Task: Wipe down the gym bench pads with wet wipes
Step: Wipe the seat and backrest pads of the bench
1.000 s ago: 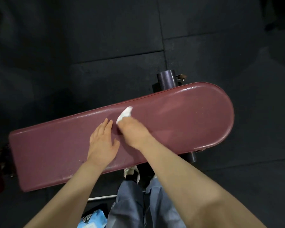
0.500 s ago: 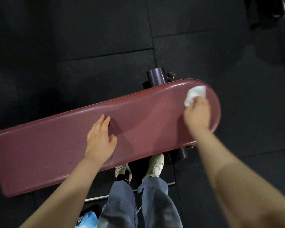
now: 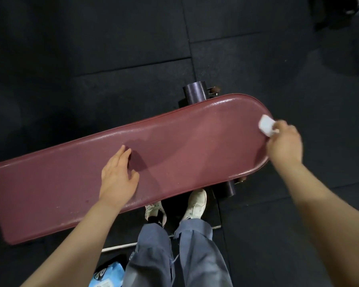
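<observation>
White and limp, the wet wipe [image 3: 266, 126] sits bunched in the right hand [image 3: 284, 145] at the bench [image 3: 195, 146] pad's rounded end; soft, best gripped wadded. Left hand [image 3: 117, 176] rests flat mid-pad, fingers relaxed.

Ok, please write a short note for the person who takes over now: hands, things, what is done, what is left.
Left hand: flat on the pad, fingers straight, holding nothing.
Right hand: grips the wipe at the pad's rounded right end.
Wipe pack: on the floor by the left leg, partly out of view.
Done: a damp-looking streak shows from the pad's middle toward the right end.
Left: the pad's left half shows no such streak; the near edge cannot be judged. Any other pads are out of view.
</observation>
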The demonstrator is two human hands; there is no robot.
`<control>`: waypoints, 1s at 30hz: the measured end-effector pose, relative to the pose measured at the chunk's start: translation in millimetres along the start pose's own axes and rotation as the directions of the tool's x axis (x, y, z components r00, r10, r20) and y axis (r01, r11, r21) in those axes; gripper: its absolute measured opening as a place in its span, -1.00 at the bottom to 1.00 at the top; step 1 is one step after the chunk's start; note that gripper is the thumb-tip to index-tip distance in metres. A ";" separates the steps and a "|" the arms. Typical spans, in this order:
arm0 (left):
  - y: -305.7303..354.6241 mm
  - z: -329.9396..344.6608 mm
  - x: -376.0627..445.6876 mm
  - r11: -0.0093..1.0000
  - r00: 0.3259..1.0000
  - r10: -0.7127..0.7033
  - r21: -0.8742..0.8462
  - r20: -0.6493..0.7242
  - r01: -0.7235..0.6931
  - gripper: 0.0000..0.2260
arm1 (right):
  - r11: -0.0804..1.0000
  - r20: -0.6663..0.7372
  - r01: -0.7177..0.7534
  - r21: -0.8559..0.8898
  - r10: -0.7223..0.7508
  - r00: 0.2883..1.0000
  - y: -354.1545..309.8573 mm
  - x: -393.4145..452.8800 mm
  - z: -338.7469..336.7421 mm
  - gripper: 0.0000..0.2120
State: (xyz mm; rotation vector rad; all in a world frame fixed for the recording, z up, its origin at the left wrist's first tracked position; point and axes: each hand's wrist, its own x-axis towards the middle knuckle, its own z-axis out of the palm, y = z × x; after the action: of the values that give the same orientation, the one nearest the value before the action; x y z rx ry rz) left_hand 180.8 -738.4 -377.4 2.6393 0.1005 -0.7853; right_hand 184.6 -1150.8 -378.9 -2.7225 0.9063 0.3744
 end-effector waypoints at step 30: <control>12.4 27.2 -13.2 0.994 0.990 -0.051 -0.103 -0.131 0.037 -0.41 | 0.639 0.425 0.722 0.265 -0.750 0.507 -179.0 -178.2 125.8 -0.67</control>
State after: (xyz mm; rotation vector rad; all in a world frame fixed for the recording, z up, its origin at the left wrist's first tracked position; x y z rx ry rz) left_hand 158.0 -759.6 -387.0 2.5990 0.2292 -0.6010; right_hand 135.8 -875.0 -413.3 -2.4440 -0.4175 0.7866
